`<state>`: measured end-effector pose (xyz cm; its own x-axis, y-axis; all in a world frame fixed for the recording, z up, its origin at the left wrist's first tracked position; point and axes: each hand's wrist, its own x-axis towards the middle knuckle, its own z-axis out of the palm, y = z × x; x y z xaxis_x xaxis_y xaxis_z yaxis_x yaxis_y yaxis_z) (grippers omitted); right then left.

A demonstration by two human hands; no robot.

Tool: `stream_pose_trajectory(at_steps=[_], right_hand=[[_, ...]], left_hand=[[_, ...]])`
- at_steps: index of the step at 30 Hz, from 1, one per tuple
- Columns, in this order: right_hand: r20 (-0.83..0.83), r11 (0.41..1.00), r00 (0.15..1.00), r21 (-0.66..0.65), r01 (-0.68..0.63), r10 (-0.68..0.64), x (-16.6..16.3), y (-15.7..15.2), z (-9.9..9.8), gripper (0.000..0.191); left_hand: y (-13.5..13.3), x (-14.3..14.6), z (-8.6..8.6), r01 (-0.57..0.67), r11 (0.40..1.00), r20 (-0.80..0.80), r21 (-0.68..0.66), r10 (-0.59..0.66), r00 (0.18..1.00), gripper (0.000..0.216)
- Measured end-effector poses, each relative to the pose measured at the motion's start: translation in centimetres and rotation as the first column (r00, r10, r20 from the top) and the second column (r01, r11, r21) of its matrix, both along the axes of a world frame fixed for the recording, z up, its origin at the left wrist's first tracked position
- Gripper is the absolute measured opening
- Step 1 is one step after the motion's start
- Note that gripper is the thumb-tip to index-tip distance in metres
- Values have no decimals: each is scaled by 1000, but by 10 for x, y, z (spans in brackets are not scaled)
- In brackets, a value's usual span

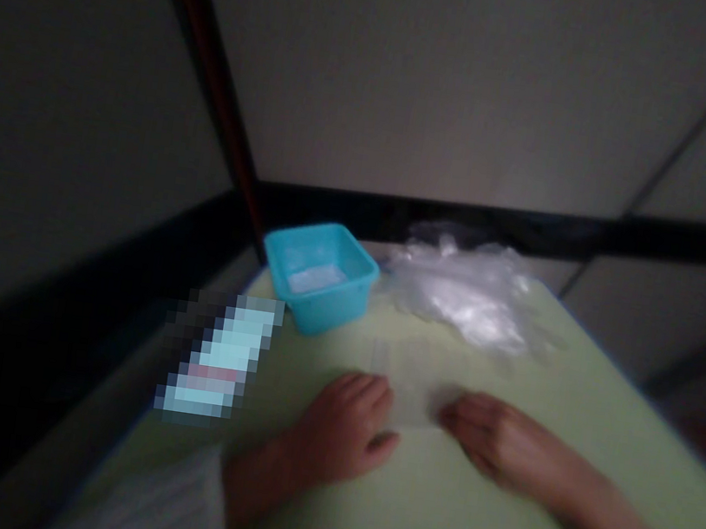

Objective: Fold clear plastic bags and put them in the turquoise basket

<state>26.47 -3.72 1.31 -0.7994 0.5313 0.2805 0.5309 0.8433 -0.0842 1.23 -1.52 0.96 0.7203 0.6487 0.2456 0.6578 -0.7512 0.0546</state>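
Note:
My left hand [344, 429] lies on the pale green table [489, 511], fingers curled down beside the left edge of a small clear plastic bag [413, 384]. My right hand [490, 437] rests at the bag's right edge, fingertips pressed together on it. The bag lies flat between the two hands and is faint and hard to make out. The picture is dim and blurred.
A turquoise plastic tub [321, 276] with something white inside stands at the table's far left corner. A heap of clear plastic bags [470, 297] lies to its right at the far edge. A pixelated patch [218, 355] covers the left table edge. Grey walls stand behind.

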Motion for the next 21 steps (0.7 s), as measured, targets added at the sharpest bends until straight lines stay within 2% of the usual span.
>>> stream_pose_trajectory(at_steps=[9,12,15,18,21], right_hand=[[-58,995,994,43,94,-91,0,6,-10,24],[-128,980,973,-63,187,-194,0,6,-6,23],[-212,938,926,-220,267,-313,0,4,0,23],[-267,881,869,-355,312,-415,0,4,1,25],[-320,835,804,-423,353,-502,0,5,-1,26]], left_hand=[[2,-1,-2,-2,999,64,-32,4,998,29],[6,-3,-4,11,999,143,-38,-5,990,27],[13,-5,-7,37,997,261,-71,-17,965,18],[21,-7,-9,53,986,385,-158,12,923,18],[26,-7,-10,40,965,452,-260,85,888,20]])
